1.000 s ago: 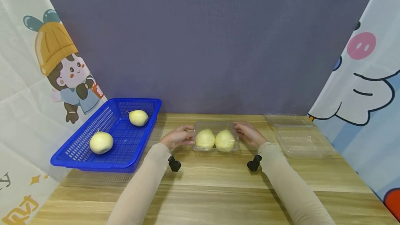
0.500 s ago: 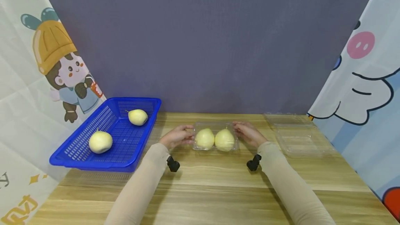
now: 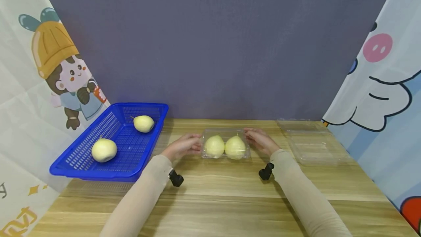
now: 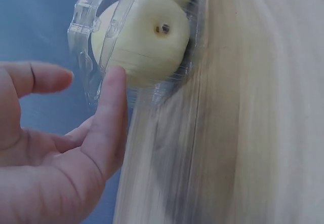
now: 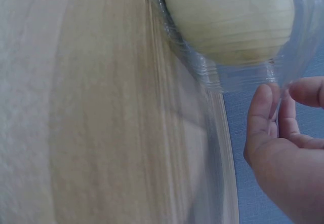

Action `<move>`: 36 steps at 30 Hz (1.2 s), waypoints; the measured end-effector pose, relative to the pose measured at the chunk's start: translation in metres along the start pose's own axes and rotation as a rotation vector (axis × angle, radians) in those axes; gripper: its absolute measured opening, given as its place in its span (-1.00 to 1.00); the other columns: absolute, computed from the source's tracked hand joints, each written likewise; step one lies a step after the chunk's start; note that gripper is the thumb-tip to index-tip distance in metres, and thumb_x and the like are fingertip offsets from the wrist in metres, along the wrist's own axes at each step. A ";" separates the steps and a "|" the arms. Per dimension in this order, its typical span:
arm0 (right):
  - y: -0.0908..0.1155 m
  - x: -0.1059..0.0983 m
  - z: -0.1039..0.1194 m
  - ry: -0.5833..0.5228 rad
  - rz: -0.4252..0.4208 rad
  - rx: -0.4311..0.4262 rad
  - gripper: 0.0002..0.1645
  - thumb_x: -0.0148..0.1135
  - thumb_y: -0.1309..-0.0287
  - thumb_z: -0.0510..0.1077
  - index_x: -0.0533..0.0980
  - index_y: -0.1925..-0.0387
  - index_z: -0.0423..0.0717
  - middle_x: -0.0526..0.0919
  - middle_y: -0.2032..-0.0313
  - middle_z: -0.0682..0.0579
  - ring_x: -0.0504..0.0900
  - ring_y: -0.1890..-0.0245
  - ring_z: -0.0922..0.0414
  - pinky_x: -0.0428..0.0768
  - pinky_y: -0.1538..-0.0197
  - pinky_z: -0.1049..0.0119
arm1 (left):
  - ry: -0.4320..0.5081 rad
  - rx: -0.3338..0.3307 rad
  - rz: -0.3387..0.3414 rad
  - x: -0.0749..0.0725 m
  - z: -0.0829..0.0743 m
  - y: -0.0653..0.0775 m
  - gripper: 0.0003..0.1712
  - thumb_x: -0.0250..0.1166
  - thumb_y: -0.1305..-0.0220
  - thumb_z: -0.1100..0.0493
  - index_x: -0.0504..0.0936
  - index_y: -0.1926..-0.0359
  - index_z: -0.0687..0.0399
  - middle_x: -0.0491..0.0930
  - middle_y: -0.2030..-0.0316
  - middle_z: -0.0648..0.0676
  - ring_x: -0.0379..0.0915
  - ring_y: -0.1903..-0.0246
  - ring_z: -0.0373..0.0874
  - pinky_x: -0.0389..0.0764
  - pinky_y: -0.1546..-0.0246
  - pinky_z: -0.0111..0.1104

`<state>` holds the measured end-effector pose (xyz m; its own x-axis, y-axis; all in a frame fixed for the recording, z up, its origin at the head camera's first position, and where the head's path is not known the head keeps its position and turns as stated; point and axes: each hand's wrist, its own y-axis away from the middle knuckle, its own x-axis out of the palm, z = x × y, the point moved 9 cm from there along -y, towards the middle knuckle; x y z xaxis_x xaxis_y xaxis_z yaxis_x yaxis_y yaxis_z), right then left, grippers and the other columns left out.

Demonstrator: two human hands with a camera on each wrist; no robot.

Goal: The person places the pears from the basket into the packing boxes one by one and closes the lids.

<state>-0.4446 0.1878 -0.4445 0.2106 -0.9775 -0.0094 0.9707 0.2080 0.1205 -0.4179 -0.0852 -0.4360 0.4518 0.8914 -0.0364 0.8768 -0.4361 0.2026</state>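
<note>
Flanking the clear box [image 3: 221, 131]: left hand [image 3: 184, 146] by its left end, right hand [image 3: 262, 141] at its right end.
Left hand: thumb and fingers apart, nothing clamped. Left wrist view has one finger near straight, its tip right at the plastic; can't tell if it touches. Thumb sits just beside the box edge.
Right hand: thumb and fingertips together, pinching the box's thin plastic edge at the far corner.
Clear box: middle of the table [image 3: 223, 193], toward the back edge, long side facing the person. Plastic covers the fruit; can't tell if the lid is latched.
Boxed fruit: two pale yellow pears side by side, left pear [image 3: 214, 147] and right pear [image 3: 235, 147]. Stem shows on top of the right one; a dark blossom end shows in the left wrist view.
Blue basket [image 3: 108, 175]: left side of the table, slotted walls. Near pear [image 3: 104, 150] and far pear [image 3: 143, 124] inside, well apart.
Second container [image 3: 310, 145]: clear plastic, right side of the table, opened out flat.
Sleeves: beige, left sleeve [image 3: 141, 193] and right sleeve [image 3: 306, 193], black device on each wrist.
Backdrop [image 3: 213, 46]: grey-blue cloth behind the table, cartoon-print sheets either side.
</note>
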 end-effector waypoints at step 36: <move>0.000 -0.001 0.000 -0.025 -0.009 -0.002 -0.42 -0.07 -0.48 -0.30 0.14 -0.40 -0.51 0.44 -0.01 0.02 0.49 0.20 0.28 0.55 0.02 0.47 | 0.090 -0.026 0.056 0.024 0.011 0.020 -0.21 0.14 -0.34 0.42 -0.05 -0.45 0.56 0.51 0.15 0.22 0.51 0.21 -0.10 0.63 0.00 -0.32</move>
<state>-0.4443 0.1887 -0.4446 0.1991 -0.9799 0.0142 0.9727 0.1994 0.1187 -0.3878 -0.0743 -0.4432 0.4821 0.8738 0.0635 0.8457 -0.4831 0.2269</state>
